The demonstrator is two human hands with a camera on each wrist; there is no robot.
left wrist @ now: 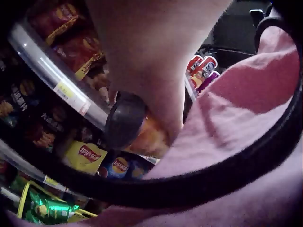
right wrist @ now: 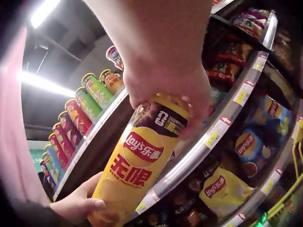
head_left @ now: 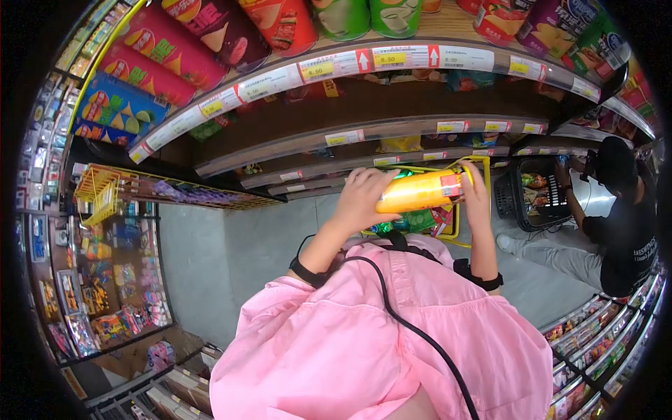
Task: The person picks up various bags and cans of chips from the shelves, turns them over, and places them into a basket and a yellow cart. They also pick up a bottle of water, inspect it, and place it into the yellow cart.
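Both hands hold a yellow Lay's canister [head_left: 418, 192] lying nearly sideways in front of the pink clothing. The left hand [head_left: 364, 198] grips its left end, fingers over the top. The right hand [head_left: 477, 196] holds the other end, with the dark printed band. In the right wrist view the canister [right wrist: 137, 161] is tilted, the right hand [right wrist: 168, 90] curled round its upper end and the left hand [right wrist: 78, 204] at its lower end. In the left wrist view the forearm and a black strap [left wrist: 125, 120] hide most of the grip.
Below the canister stands a yellow-framed basket [head_left: 456, 222] with green and other packs. Shelves with price tags [head_left: 388, 59] curve ahead, canisters [head_left: 283, 24] on top. At right, a person in black [head_left: 619, 224] is beside a black basket [head_left: 521, 203]. A yellow wire rack [head_left: 101, 192] stands left.
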